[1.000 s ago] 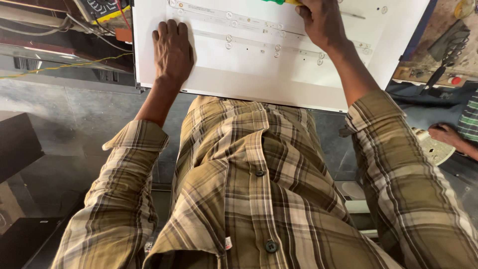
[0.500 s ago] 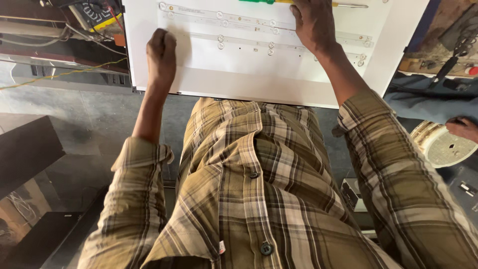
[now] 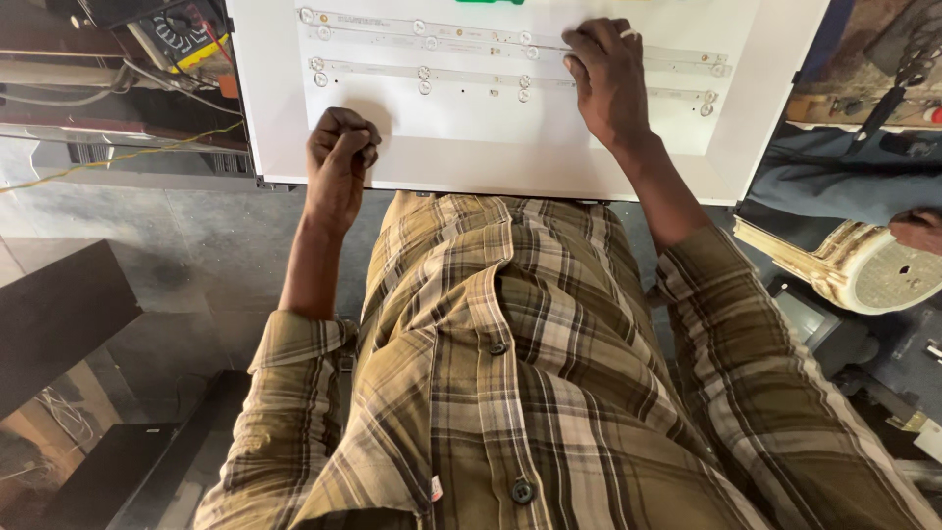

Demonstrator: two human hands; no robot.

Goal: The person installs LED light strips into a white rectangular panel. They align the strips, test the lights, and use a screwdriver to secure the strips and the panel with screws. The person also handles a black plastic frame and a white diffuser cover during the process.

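Observation:
A large white panel [image 3: 471, 162] lies in front of me, with two thin white light strips [image 3: 461, 74] carrying small round lenses across it. My left hand [image 3: 339, 157] is curled into a fist and rests on the panel's near left part, holding nothing that I can see. My right hand [image 3: 608, 79] lies fingers-down on the upper strip near the panel's right half. A green object [image 3: 489, 2] peeks in at the panel's far edge. My plaid shirt fills the lower view.
A yellow-cased meter [image 3: 182, 34] with wires sits left of the panel. Another person's hand [image 3: 917, 228] rests on a round cream-coloured object [image 3: 873, 270] at the right. Dark flat boards [image 3: 59, 324] lie on the floor at the lower left.
My left hand has gone from flat on the panel to a closed fist and sits nearer to me. My right hand stays on the upper strip. The view has shifted slightly.

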